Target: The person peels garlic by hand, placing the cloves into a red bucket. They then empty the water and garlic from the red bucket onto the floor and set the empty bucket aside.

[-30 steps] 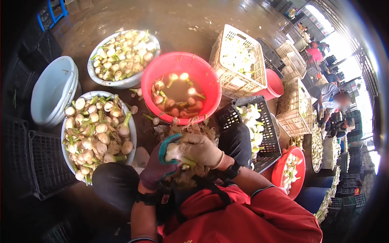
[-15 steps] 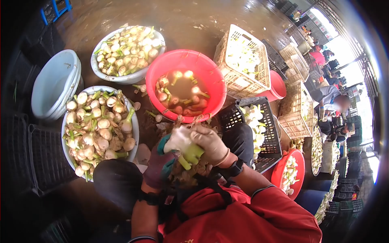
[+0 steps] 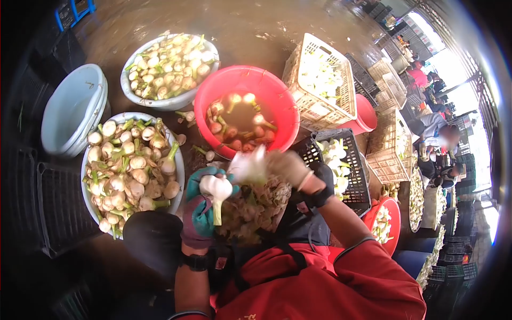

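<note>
My left hand (image 3: 200, 210), in a teal and purple glove, is closed around a white garlic bulb (image 3: 215, 188) with a short green stem pointing down. To its right, my right hand (image 3: 290, 170) wears a pale glove and is smeared by motion. A blurred whitish piece (image 3: 249, 166) lies against its fingers; I cannot tell whether they grip it. Beneath both hands, a heap of papery garlic peelings (image 3: 253, 210) sits between my knees. Just beyond the hands stands a red basin (image 3: 198, 101) with unpeeled bulbs in murky water.
Unpeeled garlic fills a pale tub (image 3: 181, 186) at left and another tub (image 3: 126, 88) behind it. Stacked tubs (image 3: 69, 114) stand far left. White bulbs lie in a black crate (image 3: 356, 200), a cream crate (image 3: 341, 109) and a red basin (image 3: 394, 234) at right. A person (image 3: 434, 128) sits farther right.
My hands have drawn apart: the right moved right and upward into a blur, the left slightly left. The garlic bulb now shows whole in my left hand.
</note>
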{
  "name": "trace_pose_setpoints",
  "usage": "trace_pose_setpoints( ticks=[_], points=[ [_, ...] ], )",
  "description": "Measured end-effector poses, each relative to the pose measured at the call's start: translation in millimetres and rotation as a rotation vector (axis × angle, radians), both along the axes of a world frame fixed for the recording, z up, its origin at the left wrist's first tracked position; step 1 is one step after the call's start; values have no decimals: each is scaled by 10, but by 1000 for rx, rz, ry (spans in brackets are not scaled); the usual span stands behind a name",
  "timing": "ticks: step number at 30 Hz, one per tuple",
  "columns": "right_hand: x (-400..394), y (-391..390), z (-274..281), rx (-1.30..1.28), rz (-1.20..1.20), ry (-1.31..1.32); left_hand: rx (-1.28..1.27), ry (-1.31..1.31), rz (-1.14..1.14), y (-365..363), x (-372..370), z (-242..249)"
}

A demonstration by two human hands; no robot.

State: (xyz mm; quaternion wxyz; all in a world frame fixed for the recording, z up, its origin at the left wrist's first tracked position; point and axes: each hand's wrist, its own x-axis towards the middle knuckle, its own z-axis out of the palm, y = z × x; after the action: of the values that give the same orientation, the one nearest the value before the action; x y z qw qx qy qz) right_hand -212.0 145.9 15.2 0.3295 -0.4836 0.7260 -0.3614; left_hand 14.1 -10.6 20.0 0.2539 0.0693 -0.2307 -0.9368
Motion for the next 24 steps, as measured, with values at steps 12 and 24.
trace_pose_setpoints(
  ticks=[12,24],
  points=[
    [493,-50,51,-506,192,106,-309,-504,70,158,-76,21],
    [-538,-654,343,155,-237,471,-1267,-800,-128,216,-101,1]
  ],
)
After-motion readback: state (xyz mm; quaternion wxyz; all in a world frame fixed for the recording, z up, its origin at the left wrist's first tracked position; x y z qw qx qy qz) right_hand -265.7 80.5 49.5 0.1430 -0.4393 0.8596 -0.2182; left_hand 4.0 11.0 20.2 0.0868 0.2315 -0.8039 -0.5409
